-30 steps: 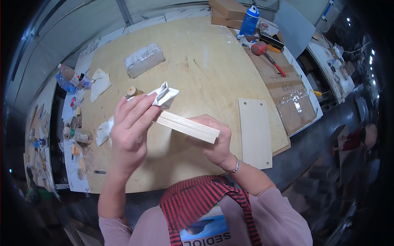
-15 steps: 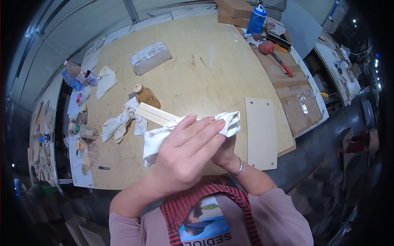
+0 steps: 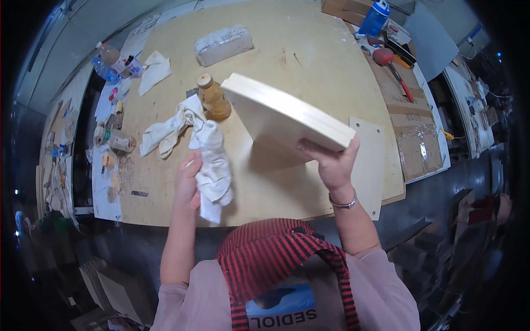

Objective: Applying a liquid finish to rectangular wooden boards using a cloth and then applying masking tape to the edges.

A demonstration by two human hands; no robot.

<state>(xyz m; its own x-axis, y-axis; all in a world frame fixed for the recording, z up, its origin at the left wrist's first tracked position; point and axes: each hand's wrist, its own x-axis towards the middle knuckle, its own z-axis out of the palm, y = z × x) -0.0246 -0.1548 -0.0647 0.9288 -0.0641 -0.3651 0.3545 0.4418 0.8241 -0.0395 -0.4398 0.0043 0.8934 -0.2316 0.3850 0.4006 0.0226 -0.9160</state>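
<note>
My right hand [image 3: 335, 161] grips a pale wooden panel [image 3: 292, 113] at its right end. The panel is tilted above the table, its long edge slanting up toward the far left. A white cloth [image 3: 213, 171] hangs bunched in my left hand [image 3: 189, 177], whose fingers are closed round its left side. Just beyond the cloth, a bottle of brownish liquid [image 3: 213, 98] stands on the table. Another crumpled white rag [image 3: 172, 127] lies left of the bottle, close to the cloth I hold.
On the wooden tabletop [image 3: 287, 33] sits a whitish block [image 3: 223, 45]. A flat board with corner holes [image 3: 369, 165] lies at the right. Beyond it are a red-headed mallet [image 3: 392, 66], cardboard [image 3: 411, 116] and a blue bottle [image 3: 375, 19]. Several plastic bottles [image 3: 110, 63] line the left side.
My hands have moved apart. The cloth, earlier pressed between them over the wood, now hangs in my left hand at the left. My right hand has swung the panel up into view.
</note>
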